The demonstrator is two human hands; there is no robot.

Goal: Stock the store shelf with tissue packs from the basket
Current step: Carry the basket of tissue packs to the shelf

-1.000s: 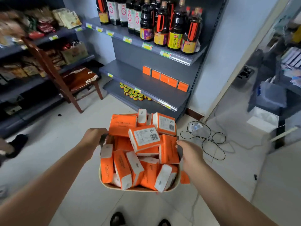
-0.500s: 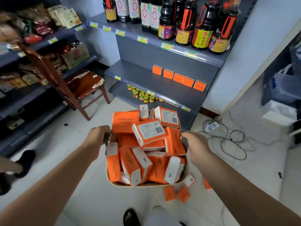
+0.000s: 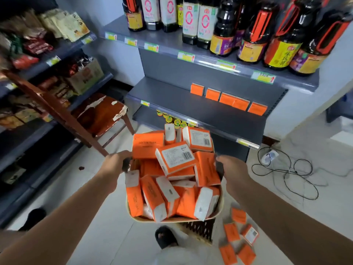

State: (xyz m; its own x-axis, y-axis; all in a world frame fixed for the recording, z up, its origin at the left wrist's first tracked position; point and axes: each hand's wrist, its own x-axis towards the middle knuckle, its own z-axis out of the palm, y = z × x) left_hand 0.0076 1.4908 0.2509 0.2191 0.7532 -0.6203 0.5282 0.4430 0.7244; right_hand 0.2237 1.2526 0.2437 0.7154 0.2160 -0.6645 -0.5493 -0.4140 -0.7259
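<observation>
A beige basket [image 3: 172,219] heaped with several orange and white tissue packs [image 3: 174,158] hangs in front of me above the floor. My left hand [image 3: 112,167] grips its left handle and my right hand [image 3: 234,173] grips its right handle. On the grey middle shelf [image 3: 172,96] a row of several orange tissue packs [image 3: 227,98] stands against the back panel toward the right. Several more orange packs [image 3: 238,240] lie loose on the floor at the lower right.
Dark sauce bottles [image 3: 277,33] fill the top shelf. Small jars [image 3: 175,122] sit on the bottom shelf. A worn wooden chair [image 3: 91,113] stands at the left before snack shelves [image 3: 38,60]. Black cables and a power strip [image 3: 282,165] lie on the floor at the right.
I have moved closer to the grey shelf with the basket held in both hands. More loose packs on the floor have come into view at the lower right.
</observation>
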